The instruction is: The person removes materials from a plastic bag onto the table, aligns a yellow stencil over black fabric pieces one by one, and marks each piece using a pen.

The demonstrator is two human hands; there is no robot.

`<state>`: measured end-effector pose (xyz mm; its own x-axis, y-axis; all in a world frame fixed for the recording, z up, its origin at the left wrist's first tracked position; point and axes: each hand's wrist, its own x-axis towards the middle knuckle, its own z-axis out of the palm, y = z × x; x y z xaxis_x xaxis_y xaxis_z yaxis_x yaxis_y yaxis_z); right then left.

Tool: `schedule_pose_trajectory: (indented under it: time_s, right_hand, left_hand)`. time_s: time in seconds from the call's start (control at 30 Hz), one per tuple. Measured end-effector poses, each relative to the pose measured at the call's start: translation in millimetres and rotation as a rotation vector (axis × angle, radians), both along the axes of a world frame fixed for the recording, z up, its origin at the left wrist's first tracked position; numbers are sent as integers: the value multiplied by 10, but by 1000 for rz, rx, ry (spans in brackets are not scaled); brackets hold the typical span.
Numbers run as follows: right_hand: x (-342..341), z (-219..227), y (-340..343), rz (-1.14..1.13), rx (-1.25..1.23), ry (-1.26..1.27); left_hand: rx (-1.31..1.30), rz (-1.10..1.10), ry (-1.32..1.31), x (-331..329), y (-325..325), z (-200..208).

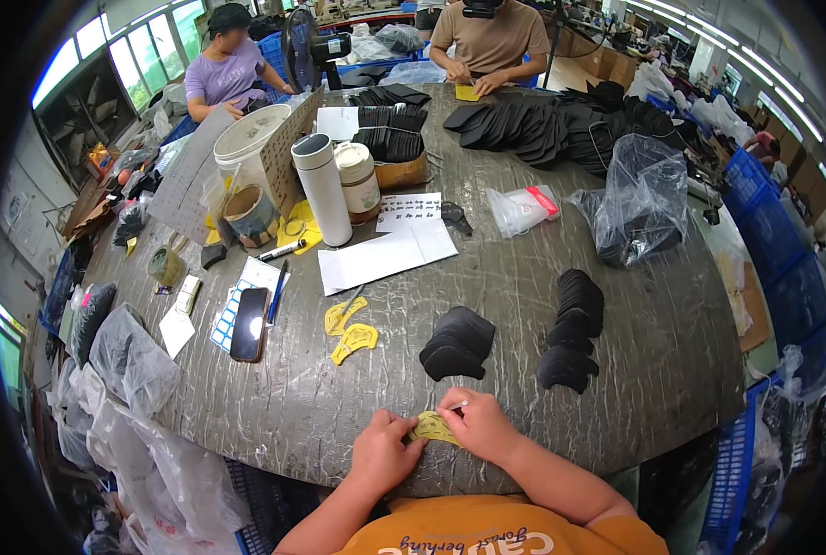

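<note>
the left end of the yellow piece [434, 428] is hidden by the left hand [385, 451], and its right end by the right hand [478, 424]. the marks on it are too small to make out. the right fingers cover most of a pale slender tool [459, 405], so its kind can't be told. the lower edge cuts off the orange shirt [515, 534]. across the table, the upper edge crops the head of a co-worker in brown [492, 35]. the white tumbler [321, 194] partly hides a white-lidded jar [359, 190].
</note>
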<state>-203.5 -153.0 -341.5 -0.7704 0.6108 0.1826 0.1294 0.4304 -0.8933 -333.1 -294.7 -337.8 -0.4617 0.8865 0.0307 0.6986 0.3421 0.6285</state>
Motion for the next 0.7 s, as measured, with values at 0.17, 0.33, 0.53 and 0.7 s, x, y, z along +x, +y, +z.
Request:
schedule_pose_trajectory:
  time_s: [0.17, 0.33, 0.53, 0.7]
  right_hand:
    - [35, 25, -17, 27, -41, -2]
    - [83, 24, -5, 28, 4, 4]
    - [196, 21, -32, 16, 18, 1]
    - [263, 7, -37, 10, 28, -20]
  left_hand:
    - [-12, 6, -7, 7, 0, -3]
    - [8, -9, 0, 3, 3, 8]
    - [5, -4, -4, -2, 3, -5]
    - [-5, -11, 2, 0, 12, 11]
